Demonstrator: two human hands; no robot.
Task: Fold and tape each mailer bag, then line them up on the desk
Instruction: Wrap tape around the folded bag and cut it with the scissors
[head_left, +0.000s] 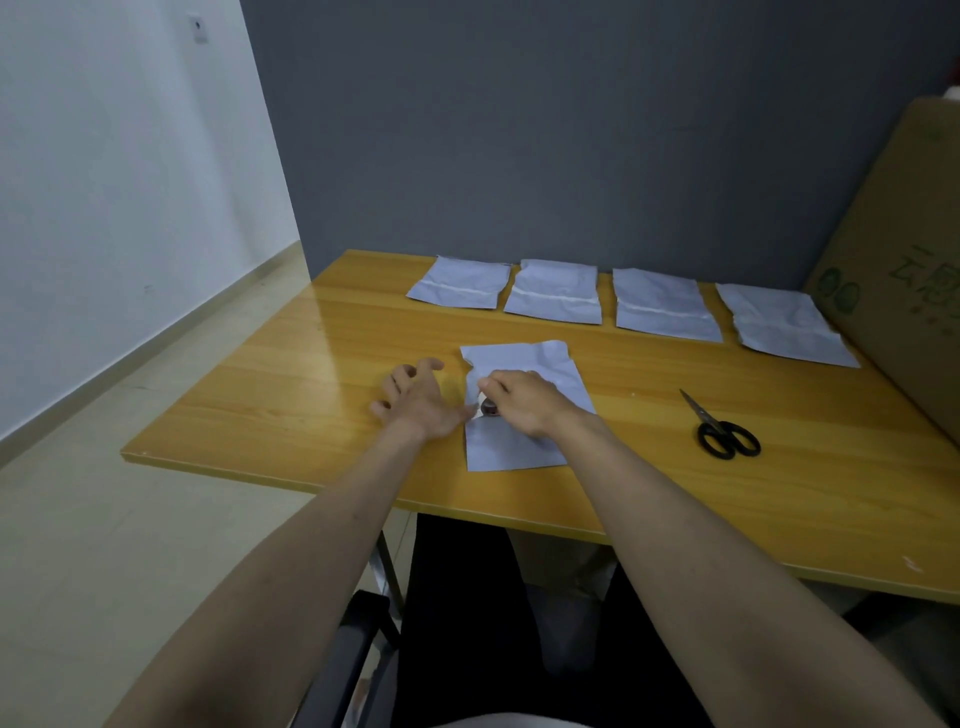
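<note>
Item: mailer bag in work; pale grey-white, creased, lying at the centre of the frame on the yellow wooden desk; its top edge is crumpled and looks partly folded.

Item: four finished bags; first bag, second bag, third bag and fourth bag; set in a row along the far edge of the desk, upper centre to upper right of the frame; each shows a pale strip across its fold, probably tape.

Item: left hand; just left of the bag in work, fingers spread and loosely bent, gripping nothing; its thumb side lies at the bag's left edge.

Item: right hand; on top of the bag, fingers curled; a small dark round object, possibly a tape roll, sits beneath it; whether the fingers grip it cannot be told.

Item: black-handled scissors; right of centre, well apart from the bag, blades together.

Item: cardboard box; standing at the right edge of the frame; green printed characters and round marks on its face, too blurred to read; no other writing visible.

Handling note (judgement): the step in hand appears to be taping the fold; best done by pinning the flap flat with the left hand, drawing the strip straight across the fold line, and smoothing from middle outward; then the bag goes level with the row.
</note>
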